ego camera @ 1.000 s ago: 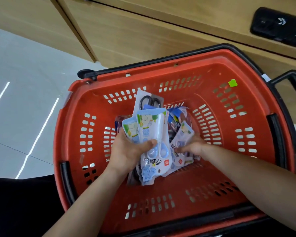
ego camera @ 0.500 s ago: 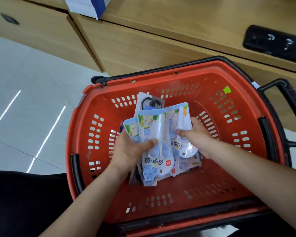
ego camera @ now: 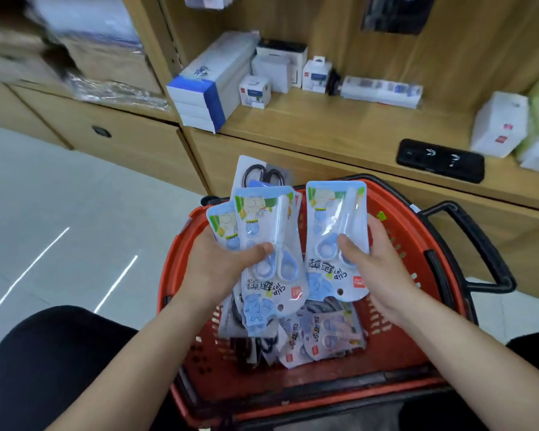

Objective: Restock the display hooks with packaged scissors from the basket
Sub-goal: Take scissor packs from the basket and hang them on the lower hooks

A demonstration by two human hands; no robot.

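My left hand [ego camera: 218,269] grips a fanned stack of scissor packs [ego camera: 262,231], blue-handled ones in front and a black-handled pack [ego camera: 262,174] behind. My right hand [ego camera: 374,269] holds one single blue scissor pack [ego camera: 333,231], thumb on its front, upside down with the hang hole at the bottom. Both are raised above the red basket [ego camera: 417,275]. More scissor packs [ego camera: 318,337] lie loose on the basket floor. No display hooks are clearly visible.
A wooden shelf [ego camera: 339,129] ahead carries white and blue boxes [ego camera: 212,85] and small cartons [ego camera: 498,126]. A black label plate [ego camera: 439,160] sits on its edge. The basket's black handle [ego camera: 479,244] sticks out right. Grey tiled floor [ego camera: 59,213] lies left.
Both hands have lifted out of the basket. The right hand picked one blue pack off the pile and raised it beside the left hand's stack. The view tilted up to the shelf.
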